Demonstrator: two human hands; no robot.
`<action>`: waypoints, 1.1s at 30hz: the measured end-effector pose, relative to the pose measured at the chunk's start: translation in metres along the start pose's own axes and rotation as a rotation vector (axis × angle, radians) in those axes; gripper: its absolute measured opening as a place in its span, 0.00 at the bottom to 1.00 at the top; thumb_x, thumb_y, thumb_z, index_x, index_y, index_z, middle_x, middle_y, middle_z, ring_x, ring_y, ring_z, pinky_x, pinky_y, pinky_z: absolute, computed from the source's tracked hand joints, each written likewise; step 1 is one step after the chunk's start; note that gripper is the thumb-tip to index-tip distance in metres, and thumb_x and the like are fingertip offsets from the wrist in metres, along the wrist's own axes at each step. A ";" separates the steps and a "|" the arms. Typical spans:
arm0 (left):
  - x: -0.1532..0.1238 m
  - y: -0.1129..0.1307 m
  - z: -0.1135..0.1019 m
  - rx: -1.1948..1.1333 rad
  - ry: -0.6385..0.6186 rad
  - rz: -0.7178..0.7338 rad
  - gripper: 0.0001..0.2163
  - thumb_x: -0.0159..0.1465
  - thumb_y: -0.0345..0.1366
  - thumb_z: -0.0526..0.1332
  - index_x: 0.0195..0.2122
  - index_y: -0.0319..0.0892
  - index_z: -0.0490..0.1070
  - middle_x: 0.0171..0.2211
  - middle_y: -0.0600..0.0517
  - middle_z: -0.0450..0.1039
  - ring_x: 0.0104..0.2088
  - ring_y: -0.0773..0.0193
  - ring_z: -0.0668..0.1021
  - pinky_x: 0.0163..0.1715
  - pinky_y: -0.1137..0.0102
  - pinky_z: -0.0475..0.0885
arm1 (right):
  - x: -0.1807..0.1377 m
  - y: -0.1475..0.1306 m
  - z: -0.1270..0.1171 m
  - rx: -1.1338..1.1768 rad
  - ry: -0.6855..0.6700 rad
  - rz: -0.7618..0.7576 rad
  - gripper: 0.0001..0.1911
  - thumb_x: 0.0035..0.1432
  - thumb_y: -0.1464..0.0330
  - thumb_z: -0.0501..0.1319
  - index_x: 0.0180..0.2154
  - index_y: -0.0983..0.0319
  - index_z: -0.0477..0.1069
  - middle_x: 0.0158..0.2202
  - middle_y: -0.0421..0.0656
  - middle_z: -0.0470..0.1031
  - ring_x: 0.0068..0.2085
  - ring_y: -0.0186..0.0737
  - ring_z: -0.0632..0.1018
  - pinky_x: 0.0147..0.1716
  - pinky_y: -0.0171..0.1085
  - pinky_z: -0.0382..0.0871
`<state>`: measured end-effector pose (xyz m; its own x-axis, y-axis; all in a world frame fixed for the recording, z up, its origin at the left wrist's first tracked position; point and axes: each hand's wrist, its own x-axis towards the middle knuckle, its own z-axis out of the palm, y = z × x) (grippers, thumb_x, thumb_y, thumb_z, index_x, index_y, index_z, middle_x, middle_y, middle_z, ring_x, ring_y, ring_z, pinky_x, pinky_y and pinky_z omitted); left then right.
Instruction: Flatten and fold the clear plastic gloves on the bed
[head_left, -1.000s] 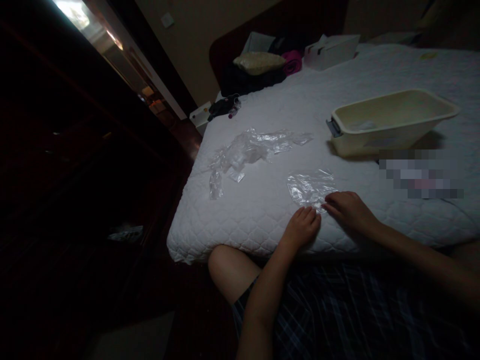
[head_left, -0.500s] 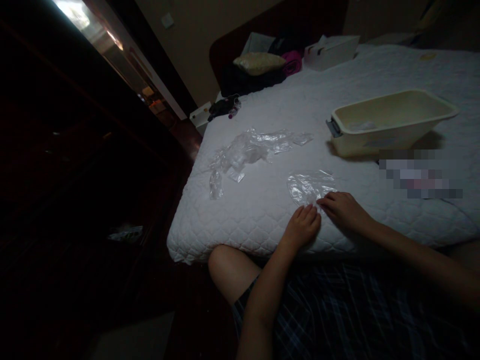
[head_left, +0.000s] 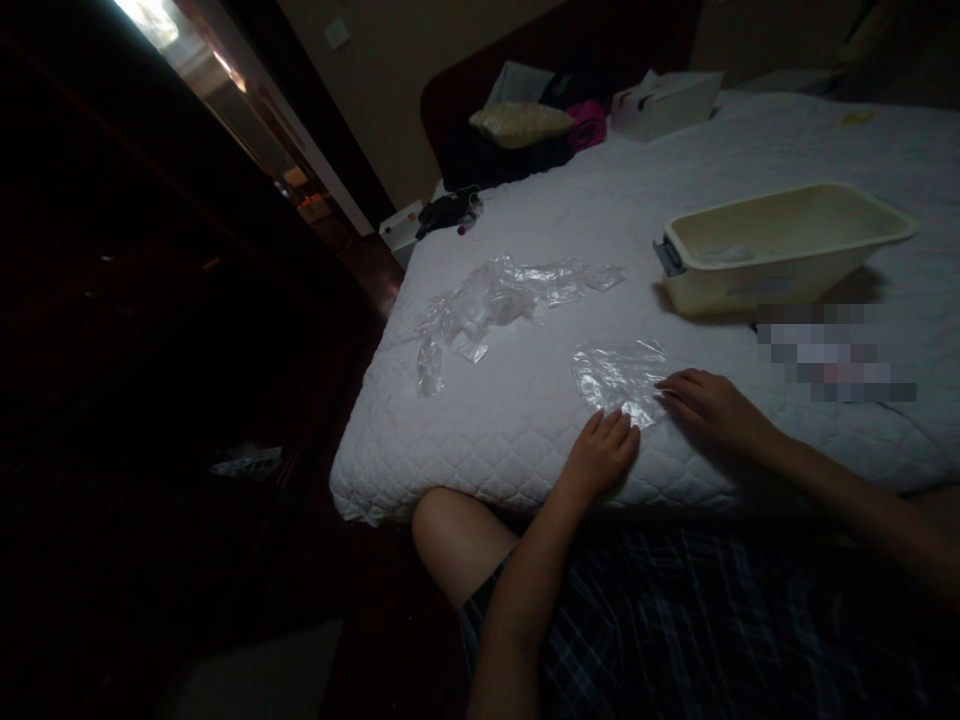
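Note:
A clear plastic bag (head_left: 616, 378) lies spread on the white quilted bed cover (head_left: 480, 430), near its front edge. My left hand (head_left: 602, 452) rests flat with fingers stretched out, the tips on the bag's near edge. At the bag's right edge, my right hand (head_left: 701, 405) has its fingers and thumb pinched together on the plastic. Farther back and to the left, a crumpled heap of clear plastic bags (head_left: 499, 295) lies on the bed.
An open cream plastic bin (head_left: 780, 285) with a grey handle clip stands right of the bags, something pale inside. A blurred-out patch (head_left: 836, 355) covers an item before it. Toward the headboard are a white box (head_left: 664, 105), a pillow (head_left: 521, 123) and a magenta roll (head_left: 587, 125).
My right hand has moved to the right, away from the left hand, to the bag's right edge. The bag's near part looks flatter. My left hand has stayed nearly in place.

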<state>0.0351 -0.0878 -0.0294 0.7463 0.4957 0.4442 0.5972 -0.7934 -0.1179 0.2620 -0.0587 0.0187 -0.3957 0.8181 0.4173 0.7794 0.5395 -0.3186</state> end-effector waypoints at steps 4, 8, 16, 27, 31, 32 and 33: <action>-0.001 0.002 -0.001 0.025 0.038 0.001 0.13 0.67 0.31 0.50 0.48 0.36 0.70 0.54 0.41 0.69 0.57 0.53 0.70 0.56 0.54 0.68 | -0.012 0.016 -0.010 0.090 0.019 0.076 0.15 0.64 0.62 0.50 0.41 0.63 0.73 0.39 0.51 0.75 0.41 0.45 0.76 0.42 0.44 0.71; -0.003 0.003 -0.001 0.069 0.006 -0.003 0.13 0.67 0.31 0.50 0.50 0.38 0.69 0.56 0.40 0.67 0.59 0.53 0.69 0.55 0.54 0.69 | -0.025 0.028 -0.003 0.130 0.090 0.105 0.11 0.62 0.62 0.52 0.40 0.56 0.72 0.38 0.46 0.76 0.40 0.48 0.77 0.40 0.48 0.72; 0.001 0.008 0.001 0.078 0.071 -0.031 0.12 0.67 0.30 0.51 0.47 0.37 0.70 0.51 0.43 0.73 0.56 0.56 0.72 0.54 0.58 0.71 | -0.027 0.046 0.009 0.165 0.082 0.008 0.11 0.59 0.66 0.54 0.41 0.57 0.73 0.40 0.46 0.77 0.42 0.48 0.78 0.43 0.48 0.72; 0.009 0.018 -0.008 0.019 -0.008 -0.116 0.15 0.67 0.30 0.50 0.51 0.31 0.67 0.52 0.40 0.71 0.58 0.56 0.70 0.56 0.60 0.69 | 0.007 0.047 -0.008 0.362 -0.171 -0.194 0.10 0.58 0.63 0.59 0.41 0.57 0.73 0.40 0.46 0.77 0.42 0.45 0.77 0.42 0.45 0.72; 0.008 0.019 -0.007 -0.014 -0.084 -0.158 0.16 0.66 0.30 0.52 0.53 0.31 0.66 0.54 0.37 0.70 0.60 0.54 0.68 0.58 0.58 0.68 | 0.012 0.041 -0.004 0.440 -0.175 -0.155 0.09 0.59 0.63 0.57 0.39 0.57 0.74 0.37 0.46 0.78 0.39 0.44 0.78 0.40 0.44 0.73; 0.007 0.020 -0.006 -0.021 -0.086 -0.161 0.16 0.66 0.30 0.52 0.53 0.31 0.66 0.54 0.37 0.70 0.60 0.54 0.67 0.58 0.58 0.67 | 0.012 0.040 -0.003 0.448 -0.182 -0.145 0.10 0.58 0.62 0.57 0.38 0.57 0.74 0.36 0.45 0.78 0.38 0.44 0.78 0.39 0.44 0.72; 0.007 0.020 -0.006 -0.029 -0.084 -0.160 0.16 0.66 0.30 0.52 0.53 0.31 0.66 0.54 0.37 0.70 0.60 0.54 0.67 0.58 0.57 0.67 | 0.012 0.039 -0.002 0.455 -0.191 -0.129 0.10 0.58 0.61 0.57 0.37 0.57 0.75 0.35 0.45 0.78 0.38 0.44 0.78 0.39 0.44 0.72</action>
<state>0.0506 -0.1019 -0.0234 0.6649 0.6436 0.3792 0.7027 -0.7111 -0.0252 0.2890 -0.0282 0.0134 -0.5895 0.7383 0.3278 0.4449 0.6354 -0.6311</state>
